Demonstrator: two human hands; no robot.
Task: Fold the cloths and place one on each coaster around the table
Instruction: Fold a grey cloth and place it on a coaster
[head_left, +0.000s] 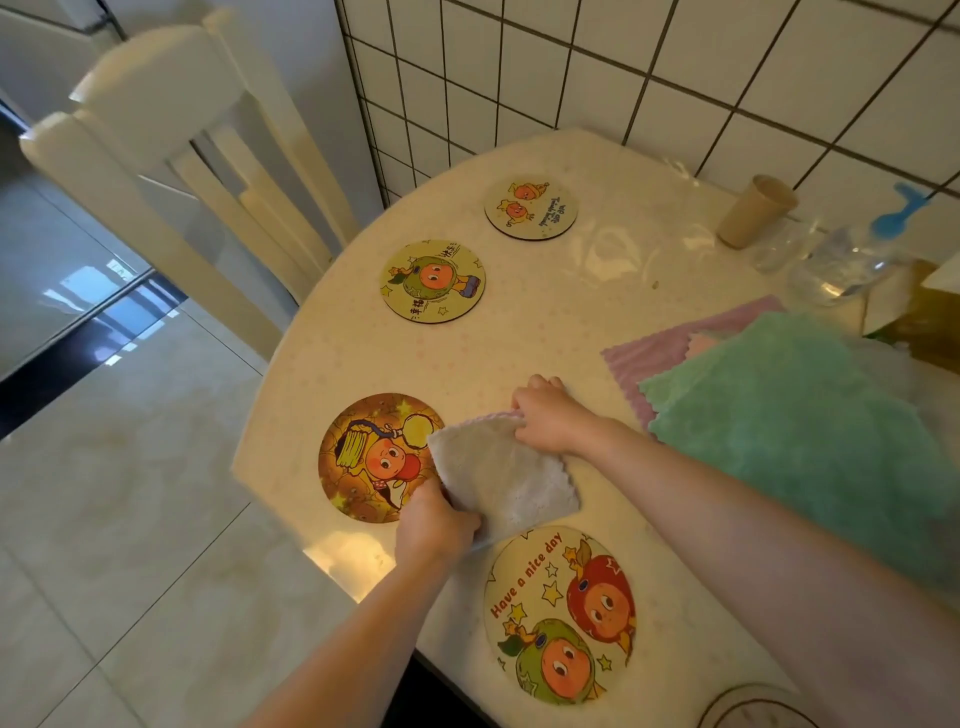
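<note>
A folded grey-white cloth (501, 475) lies on the round table (519, 353), its left corner overlapping an orange cartoon coaster (366, 457). My left hand (434, 525) grips the cloth's near corner; my right hand (545, 418) pinches its far edge, where a pink trim shows. Round cartoon coasters lie along the table's left rim: a "Have a nice day" coaster (558, 616) nearest me, a green-figure coaster (432, 280) farther off, and a small one (531, 208) at the back. A stack of unfolded cloths sits to the right, green cloth (800, 415) on top of a pink cloth (660, 353).
A cream wooden chair (171, 156) stands at the table's far left side. By the tiled wall are a cardboard tube (756, 210), a clear plastic bottle (841, 260) and a blue clip (901, 210). Another coaster's edge (753, 706) shows at the bottom. Tiled floor lies to the left.
</note>
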